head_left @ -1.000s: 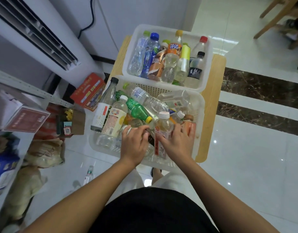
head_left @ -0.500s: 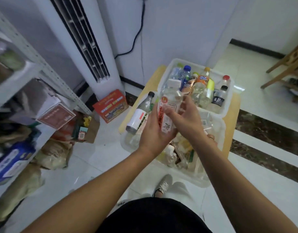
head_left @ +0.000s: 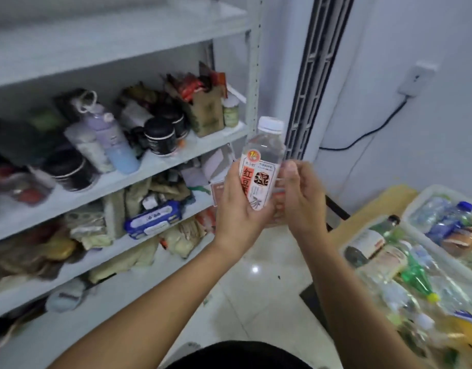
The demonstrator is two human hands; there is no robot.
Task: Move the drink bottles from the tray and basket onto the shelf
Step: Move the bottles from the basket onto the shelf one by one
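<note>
Soft, cool, bluish room light fills the scene, even and rather dim, with no hard shadows. The white wall (head_left: 429, 129) on the far right is the brightest area, while the gaps under the boards of the shelf (head_left: 117, 179) on the left sink into murky shade. One small white glare spot sits on the glossy floor (head_left: 269, 296) near the middle (a pinpoint, not a wash). The label of the bottle (head_left: 259, 179) is the sharpest part, its characters readable. The fingertips of the right hand (head_left: 301, 193) are smeared. Goods on the shelf and the basket (head_left: 343, 252) on the near right are blurred and mushy. Wide-angle distortion slants the boards and tilts the uprights towards the edges.
</note>
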